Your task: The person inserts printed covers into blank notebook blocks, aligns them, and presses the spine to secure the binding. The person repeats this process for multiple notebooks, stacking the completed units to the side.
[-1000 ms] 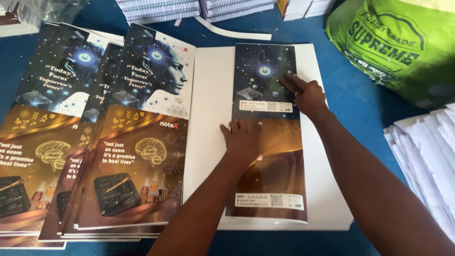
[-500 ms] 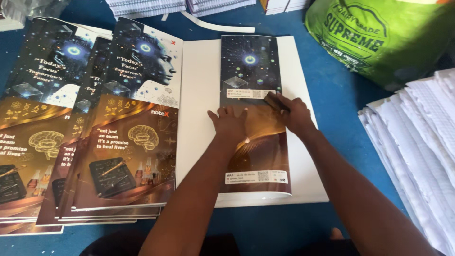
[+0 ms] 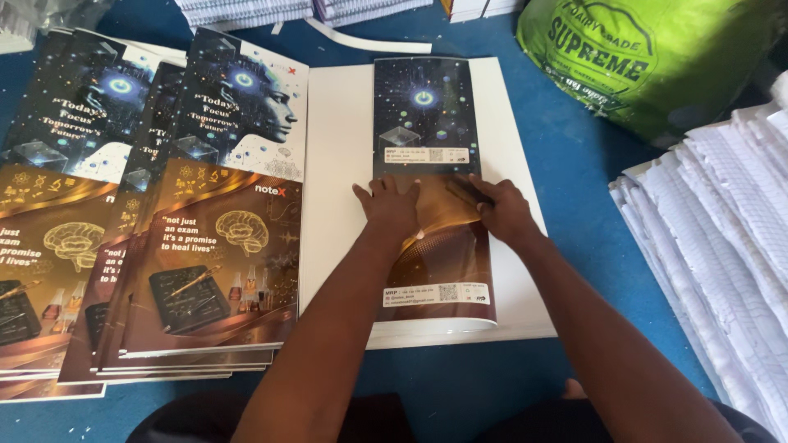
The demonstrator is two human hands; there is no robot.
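Observation:
A printed cover sheet lies open on the blue surface, its white inner side (image 3: 336,164) up and a dark and golden printed flap (image 3: 427,123) folded over its middle. My left hand (image 3: 390,205) lies flat on the flap's left edge with fingers spread. Beside it, my right hand (image 3: 497,213) presses a small dark flat tool (image 3: 469,191) onto the flap's right edge. Both hands sit about halfway down the flap.
Stacks of printed covers (image 3: 205,230) with a head and brain picture fan out at the left. A green sack (image 3: 648,57) lies at the top right. White paper stacks (image 3: 722,238) fill the right edge, with more paper blocks (image 3: 246,10) along the top.
My right hand has slid down the flap's right edge from near the top to the middle. My left hand stayed pressed on the flap. The view shifted slightly.

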